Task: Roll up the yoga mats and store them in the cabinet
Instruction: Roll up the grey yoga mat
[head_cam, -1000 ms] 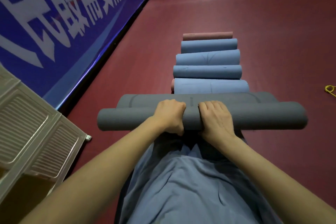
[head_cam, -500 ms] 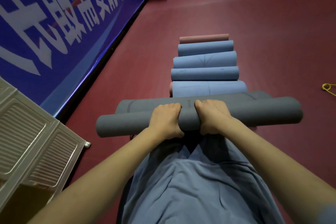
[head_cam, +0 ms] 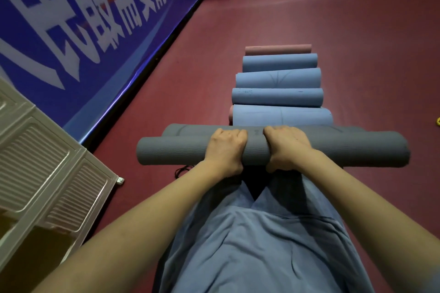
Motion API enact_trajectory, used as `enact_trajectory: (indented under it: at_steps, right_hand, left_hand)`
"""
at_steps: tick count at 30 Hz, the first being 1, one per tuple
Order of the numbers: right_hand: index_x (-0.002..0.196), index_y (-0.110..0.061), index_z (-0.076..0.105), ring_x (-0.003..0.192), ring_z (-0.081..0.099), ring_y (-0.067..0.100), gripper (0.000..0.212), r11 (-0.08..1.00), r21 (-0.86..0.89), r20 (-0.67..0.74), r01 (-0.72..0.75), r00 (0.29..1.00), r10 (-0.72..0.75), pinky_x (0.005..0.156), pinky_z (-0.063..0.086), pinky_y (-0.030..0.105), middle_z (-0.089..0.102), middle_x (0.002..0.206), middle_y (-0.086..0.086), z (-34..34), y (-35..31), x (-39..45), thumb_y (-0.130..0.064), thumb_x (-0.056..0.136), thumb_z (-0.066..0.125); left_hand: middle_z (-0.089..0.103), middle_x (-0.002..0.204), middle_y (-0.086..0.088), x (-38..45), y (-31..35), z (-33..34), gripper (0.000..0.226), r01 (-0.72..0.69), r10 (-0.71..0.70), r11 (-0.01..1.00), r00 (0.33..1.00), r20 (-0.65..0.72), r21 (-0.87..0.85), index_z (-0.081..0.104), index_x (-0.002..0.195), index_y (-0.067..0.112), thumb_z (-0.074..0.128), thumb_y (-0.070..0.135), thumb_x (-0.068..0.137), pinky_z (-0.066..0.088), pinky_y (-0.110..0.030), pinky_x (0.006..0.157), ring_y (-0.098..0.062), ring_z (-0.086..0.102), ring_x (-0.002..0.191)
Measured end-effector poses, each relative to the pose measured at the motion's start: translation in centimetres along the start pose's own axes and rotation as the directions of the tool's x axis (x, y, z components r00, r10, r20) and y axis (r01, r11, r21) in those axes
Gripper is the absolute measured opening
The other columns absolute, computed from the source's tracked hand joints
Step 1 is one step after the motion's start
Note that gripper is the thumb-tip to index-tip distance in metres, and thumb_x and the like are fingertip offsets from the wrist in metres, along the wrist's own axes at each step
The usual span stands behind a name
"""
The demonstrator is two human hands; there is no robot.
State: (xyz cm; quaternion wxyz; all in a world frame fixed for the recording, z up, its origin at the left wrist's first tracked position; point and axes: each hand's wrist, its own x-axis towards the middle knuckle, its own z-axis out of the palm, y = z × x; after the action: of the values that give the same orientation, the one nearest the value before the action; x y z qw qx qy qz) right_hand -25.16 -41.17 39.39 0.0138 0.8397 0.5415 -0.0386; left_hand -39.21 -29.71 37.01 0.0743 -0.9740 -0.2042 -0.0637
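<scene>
Left hand: the left hand [head_cam: 225, 150] is wrapped over the top of the near grey rolled mat [head_cam: 357, 148], its grip clamped on the roll with the fingers curled down the far side.
Right hand: the right hand [head_cam: 287, 148] sits just beside the left, the same way round, its grip also closed tight on that grey roll; a narrow strip of mat shows between the two hands.
Near grey mat: held crosswise in front of the person, both ends sticking out well past the hands.
Second grey mat: a second grey roll [head_cam: 188, 130] lies just behind the held one and touching it.
Other rolls: further out on the red floor [head_cam: 357, 43], four blue rolled mats [head_cam: 277, 97] lie side by side in a row, with a pink rolled mat [head_cam: 278, 49] at the far end.
Cabinet: a pale cabinet [head_cam: 35, 162] with ribbed door panels stands at the left, near the held mat's left end.
Wall: a blue banner [head_cam: 83, 19] with large white characters runs along the left side.
</scene>
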Motion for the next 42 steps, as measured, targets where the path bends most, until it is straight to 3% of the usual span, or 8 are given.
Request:
enact_trajectory:
  at_steps: [4,14,23,29,32,37,39,42]
  right_hand:
    - [0.109,-0.021,0.044,0.102,0.055,0.026,0.063,0.998,-0.061,-0.202,-0.017,0.979,0.005,0.083,0.038,0.037,0.058,0.109,0.001,2.0,-0.4,-1.0,-0.038,0.06,0.081]
    - [0.097,-0.023,0.039,0.097,0.061,0.025,0.056,1.0,-0.004,-0.147,-0.004,0.989,0.003,0.072,0.029,0.031,0.064,0.104,0.0,-0.5,-1.6,-4.6,-0.038,0.063,0.08]
    - [0.097,-0.016,0.057,0.079,0.058,0.031,0.064,0.996,-0.06,-0.335,0.07,0.938,-0.086,0.073,0.046,0.038,0.06,0.087,0.003,4.1,-1.9,-6.8,-0.031,0.04,0.084]
    - [0.099,-0.023,0.041,0.093,0.064,0.027,0.066,0.994,-0.061,0.077,0.087,0.994,-0.083,0.066,0.037,0.033,0.062,0.098,-0.001,-0.4,-1.4,-2.9,-0.044,0.055,0.085]
    - [0.105,-0.025,0.051,0.088,0.062,0.025,0.073,0.997,-0.031,0.238,0.077,0.969,-0.067,0.067,0.045,0.033,0.062,0.098,-0.001,-1.8,-0.9,-1.3,-0.05,0.048,0.088]
    - [0.109,-0.029,0.057,0.086,0.061,0.022,0.083,0.997,0.005,0.323,0.072,0.944,-0.07,0.075,0.055,0.036,0.063,0.101,-0.003,-2.2,-0.5,0.2,-0.056,0.038,0.09]
    - [0.109,-0.029,0.056,0.087,0.062,0.022,0.082,0.998,0.006,0.318,0.061,0.946,-0.06,0.074,0.054,0.037,0.063,0.1,-0.003,-1.7,-0.5,0.1,-0.056,0.039,0.09]
    - [0.105,-0.025,0.05,0.092,0.062,0.025,0.074,1.0,0.009,0.232,0.02,0.972,-0.022,0.072,0.047,0.035,0.063,0.102,-0.001,-1.0,-1.0,-0.5,-0.051,0.048,0.089]
  left_hand:
    - [0.067,0.1,0.0,1.3,-0.5,-0.8,0.052,-0.03,0.031,0.999,0.997,0.068,-0.01,0.055,0.106,0.019,0.075,0.036,0.061,0.044,-0.037,0.079,-0.027,0.066,0.09]
    - [0.067,0.099,-0.001,-1.6,0.9,-3.4,0.049,-0.051,0.05,0.999,0.986,0.157,0.002,0.046,0.097,0.022,0.078,0.039,0.064,0.042,-0.037,0.078,-0.027,0.065,0.089]
    - [0.067,0.089,0.0,-2.2,0.9,-4.2,0.06,-0.003,0.026,0.998,0.929,0.37,-0.06,0.059,0.097,0.023,0.086,0.048,0.05,0.047,-0.034,0.064,-0.027,0.063,0.079]
    - [0.066,0.096,0.004,-0.2,0.0,-3.7,0.069,0.062,0.02,0.985,0.881,0.472,-0.159,0.059,0.104,0.026,0.088,0.057,0.05,0.053,-0.037,0.071,-0.022,0.063,0.085]
    - [0.066,0.114,0.002,-0.9,0.1,-2.6,0.082,0.069,-0.015,0.987,0.937,0.348,-0.144,0.054,0.119,0.023,0.086,0.061,0.054,0.053,-0.041,0.081,-0.025,0.063,0.1]
    - [0.057,0.131,-0.006,-2.5,1.2,-1.1,0.134,0.026,-0.014,0.997,0.985,0.171,-0.068,0.029,0.154,0.013,0.091,0.064,0.047,0.041,-0.04,0.098,-0.027,0.055,0.119]
    - [0.061,0.125,-0.004,-2.3,1.1,-0.9,0.127,0.012,-0.005,0.999,0.987,0.163,-0.043,0.035,0.149,0.015,0.09,0.066,0.047,0.042,-0.04,0.093,-0.027,0.059,0.114]
    - [0.067,0.11,-0.002,-1.2,0.3,-1.8,0.085,-0.035,0.037,0.999,0.981,0.192,-0.016,0.05,0.119,0.02,0.087,0.06,0.053,0.04,-0.038,0.075,-0.028,0.065,0.099]
